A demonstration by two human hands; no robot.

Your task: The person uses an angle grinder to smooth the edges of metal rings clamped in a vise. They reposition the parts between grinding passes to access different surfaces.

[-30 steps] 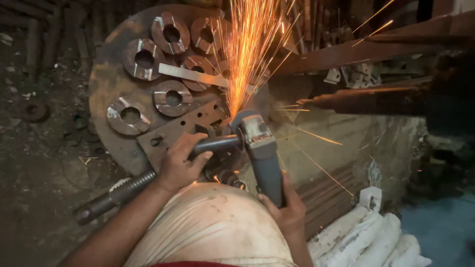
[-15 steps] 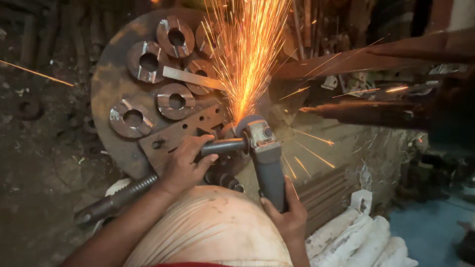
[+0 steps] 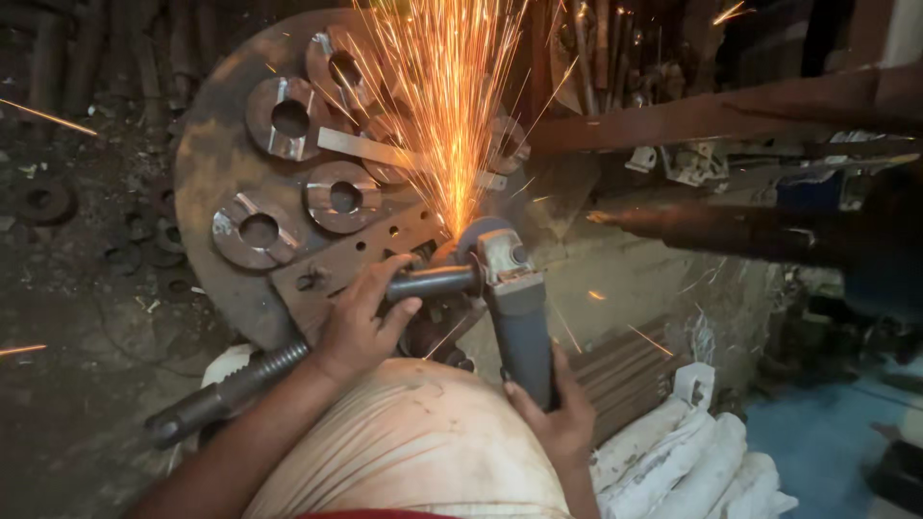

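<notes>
My left hand (image 3: 363,322) grips the dark side handle (image 3: 433,283) of a grey angle grinder (image 3: 514,308). My right hand (image 3: 553,413) holds the grinder's body from below. The grinder's disc meets metal at the edge of a perforated steel plate (image 3: 361,255), and a fan of orange sparks (image 3: 452,106) shoots up from the contact. The plate lies on a big round rusty steel disc (image 3: 207,173) that carries several thick metal rings (image 3: 288,117) with centre holes. My knee in beige cloth (image 3: 413,442) sits under both hands.
A thick threaded steel rod (image 3: 226,389) lies at lower left. A flat metal strip (image 3: 370,149) rests across the rings. Rusty pipes (image 3: 711,231) and bars run along the right. White sacks (image 3: 692,461) lie at lower right. Loose rings (image 3: 43,202) litter the dirt floor at left.
Both hands keep their hold on the grinder. The view has shifted slightly and the spark spray now rises more straight up and taller.
</notes>
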